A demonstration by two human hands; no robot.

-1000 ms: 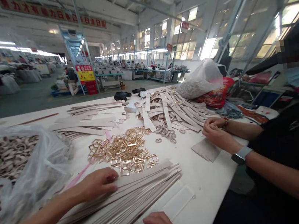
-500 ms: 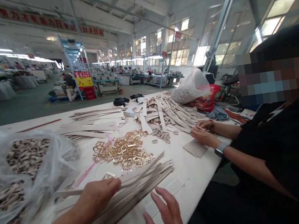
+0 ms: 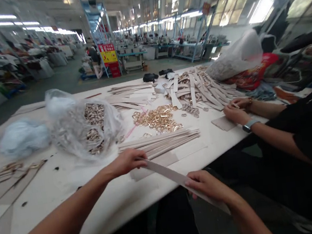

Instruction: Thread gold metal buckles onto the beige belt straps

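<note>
A long pale grey strap (image 3: 166, 172) stretches between my two hands over the table's front edge. My left hand (image 3: 130, 161) pinches its upper left end. Farther along, my right hand (image 3: 203, 184) is closed around the strap, and the other end runs down past my wrist. Just behind my left hand lies a stack of similar straps (image 3: 173, 141) on the white table. Gold rectangular buckles (image 3: 158, 119) are heaped beyond that stack.
A clear plastic bag of small loops (image 3: 95, 121) stands left. Finished-looking straps with buckles (image 3: 12, 172) lie far left. At right, a co-worker's hands (image 3: 236, 111) handle something small beside a tangled strap pile (image 3: 198, 86). A white sack (image 3: 237, 53) stands behind.
My left hand has lifted a strap off the stack and drawn it toward me. My right hand, open before, has closed on it. The view has turned left.
</note>
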